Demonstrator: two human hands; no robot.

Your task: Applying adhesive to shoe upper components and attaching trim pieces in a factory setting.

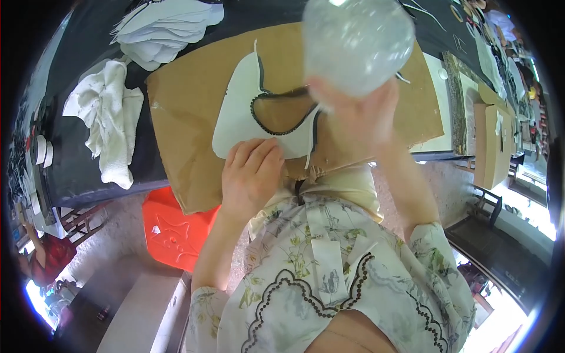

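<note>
A flat white piece with a curved, dark-beaded cutout and thin black edging (232, 120) lies on a brown cardboard sheet (182, 129). On its lower edge rests my left hand (253, 167), fingers laid out over the surface and holding nothing. Raised above the far right part of the cardboard, my right hand (368, 112) grips a large, rounded clear plastic container (359, 44). Motion blurs that hand and the container, and I cannot make out what is inside. Narrow white strips stick out from the white piece at its top and lower right.
A stack of white cut pieces (168, 29) sits at the far left of the dark table (65, 159), with a crumpled white cloth (109, 117) nearer. Below the table edge is a red plastic stool (176, 232). A cardboard box (491, 141) stands right. Another person (50, 259) shows at lower left.
</note>
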